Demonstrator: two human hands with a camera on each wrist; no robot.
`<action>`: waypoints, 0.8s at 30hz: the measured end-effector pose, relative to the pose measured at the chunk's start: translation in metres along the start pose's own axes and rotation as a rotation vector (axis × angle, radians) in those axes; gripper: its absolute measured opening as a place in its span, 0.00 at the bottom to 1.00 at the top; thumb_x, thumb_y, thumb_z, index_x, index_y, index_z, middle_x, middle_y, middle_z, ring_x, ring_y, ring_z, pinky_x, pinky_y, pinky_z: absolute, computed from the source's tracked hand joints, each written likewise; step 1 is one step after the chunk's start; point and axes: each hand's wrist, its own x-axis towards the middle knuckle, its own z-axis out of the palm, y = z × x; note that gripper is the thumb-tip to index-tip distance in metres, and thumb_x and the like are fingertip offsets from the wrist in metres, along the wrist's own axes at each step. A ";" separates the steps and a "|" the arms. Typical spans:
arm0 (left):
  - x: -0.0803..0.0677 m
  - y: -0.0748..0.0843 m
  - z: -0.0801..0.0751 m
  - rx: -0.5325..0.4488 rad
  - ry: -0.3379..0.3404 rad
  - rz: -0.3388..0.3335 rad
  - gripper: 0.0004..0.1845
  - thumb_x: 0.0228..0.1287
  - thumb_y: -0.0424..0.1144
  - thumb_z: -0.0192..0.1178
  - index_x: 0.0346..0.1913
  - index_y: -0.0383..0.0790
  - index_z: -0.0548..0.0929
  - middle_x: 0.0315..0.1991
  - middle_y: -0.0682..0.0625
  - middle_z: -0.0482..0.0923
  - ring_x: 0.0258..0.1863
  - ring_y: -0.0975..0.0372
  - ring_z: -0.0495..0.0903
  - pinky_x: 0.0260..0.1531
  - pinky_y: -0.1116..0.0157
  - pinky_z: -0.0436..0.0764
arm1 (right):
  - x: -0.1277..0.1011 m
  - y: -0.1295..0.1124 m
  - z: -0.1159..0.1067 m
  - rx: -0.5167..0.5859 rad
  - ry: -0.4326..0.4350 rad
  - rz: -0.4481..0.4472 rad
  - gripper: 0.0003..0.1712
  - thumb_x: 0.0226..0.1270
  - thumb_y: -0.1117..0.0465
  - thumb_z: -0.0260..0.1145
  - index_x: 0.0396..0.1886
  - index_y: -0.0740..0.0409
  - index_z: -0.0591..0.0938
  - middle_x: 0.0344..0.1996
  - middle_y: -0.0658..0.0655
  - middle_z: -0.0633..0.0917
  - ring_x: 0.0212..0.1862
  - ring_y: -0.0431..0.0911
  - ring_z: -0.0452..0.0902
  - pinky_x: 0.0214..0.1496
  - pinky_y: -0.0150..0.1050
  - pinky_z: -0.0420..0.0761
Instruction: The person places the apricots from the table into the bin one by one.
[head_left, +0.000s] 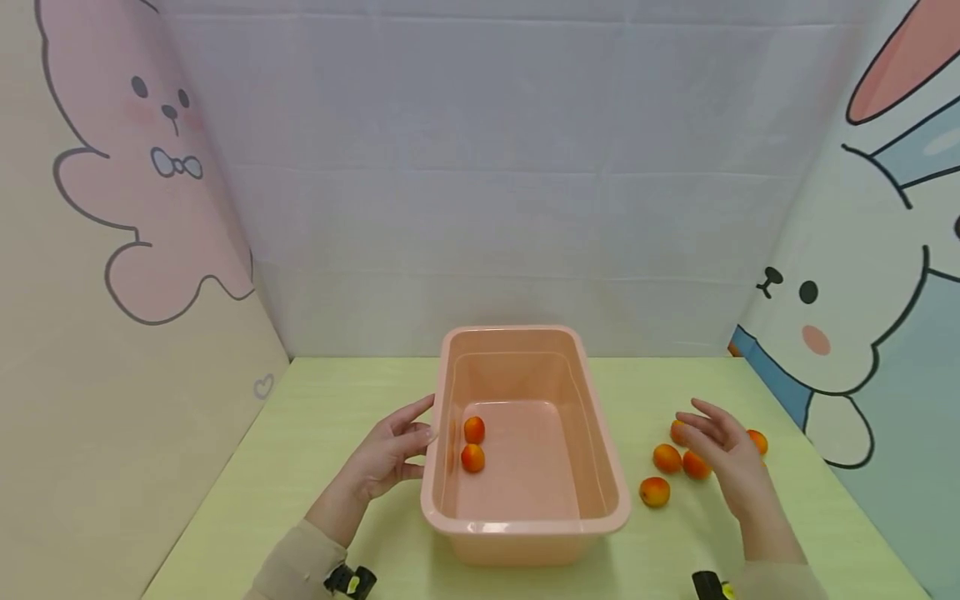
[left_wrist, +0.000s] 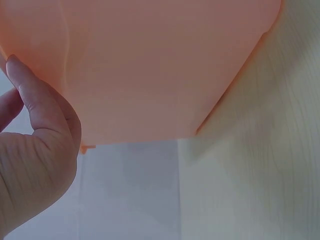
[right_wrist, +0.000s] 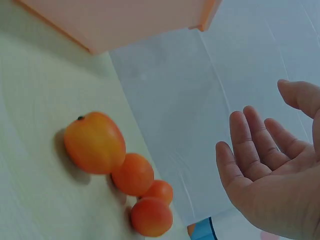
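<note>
Several smooth, orange-red fruits (head_left: 655,492) near right hand (head_left: 731,462), fingers apart, left hand (head_left: 382,458) splayed against tub (head_left: 528,462).

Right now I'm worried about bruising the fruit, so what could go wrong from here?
The loose round fruits sit close together on the table, so the right grip, reaching in, might knock one rolling. The left grip touches the side of the pink bin; a push could shift it and roll the two inner fruits.
</note>
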 end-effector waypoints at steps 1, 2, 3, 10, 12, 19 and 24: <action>0.000 0.000 0.000 -0.002 -0.003 0.001 0.36 0.72 0.32 0.56 0.78 0.38 0.53 0.41 0.48 0.81 0.37 0.61 0.84 0.34 0.60 0.87 | -0.002 0.004 -0.004 0.014 0.014 0.005 0.29 0.75 0.56 0.61 0.72 0.44 0.65 0.46 0.29 0.79 0.48 0.25 0.76 0.57 0.23 0.72; 0.000 0.000 0.000 -0.003 -0.005 0.001 0.36 0.72 0.31 0.56 0.78 0.38 0.53 0.41 0.48 0.81 0.37 0.61 0.84 0.34 0.60 0.87 | -0.003 0.009 -0.009 0.042 0.029 0.002 0.27 0.74 0.57 0.61 0.70 0.41 0.67 0.46 0.28 0.80 0.48 0.25 0.76 0.56 0.21 0.72; 0.000 0.000 0.000 -0.004 -0.003 0.000 0.36 0.72 0.31 0.56 0.78 0.38 0.53 0.41 0.48 0.81 0.37 0.61 0.84 0.34 0.60 0.87 | -0.004 0.013 -0.013 0.050 0.042 -0.011 0.26 0.74 0.58 0.61 0.68 0.39 0.68 0.45 0.28 0.80 0.47 0.24 0.76 0.55 0.21 0.72; 0.001 -0.001 0.000 -0.012 0.023 -0.017 0.37 0.71 0.32 0.57 0.78 0.39 0.53 0.41 0.48 0.80 0.36 0.60 0.83 0.34 0.59 0.87 | -0.009 0.034 -0.037 0.209 0.165 -0.074 0.23 0.71 0.68 0.63 0.53 0.34 0.74 0.40 0.32 0.84 0.41 0.26 0.80 0.43 0.16 0.76; 0.001 -0.002 0.000 -0.013 0.029 -0.020 0.37 0.71 0.31 0.57 0.78 0.40 0.54 0.41 0.48 0.80 0.37 0.60 0.83 0.34 0.59 0.87 | -0.010 0.037 -0.042 0.214 0.205 -0.070 0.23 0.69 0.69 0.64 0.52 0.34 0.75 0.39 0.32 0.84 0.40 0.25 0.79 0.43 0.15 0.75; 0.002 -0.003 0.000 -0.020 0.026 -0.017 0.37 0.71 0.31 0.56 0.78 0.40 0.54 0.42 0.48 0.80 0.37 0.59 0.83 0.34 0.58 0.87 | -0.012 0.048 -0.054 0.136 0.324 -0.011 0.26 0.67 0.71 0.65 0.49 0.31 0.73 0.35 0.28 0.82 0.38 0.22 0.75 0.42 0.12 0.72; 0.002 -0.003 0.000 -0.026 0.022 -0.013 0.36 0.71 0.31 0.56 0.78 0.40 0.54 0.41 0.48 0.80 0.37 0.60 0.83 0.34 0.59 0.87 | -0.005 0.056 -0.060 -0.105 0.384 0.178 0.31 0.71 0.59 0.65 0.71 0.49 0.68 0.43 0.31 0.76 0.44 0.25 0.69 0.40 0.13 0.70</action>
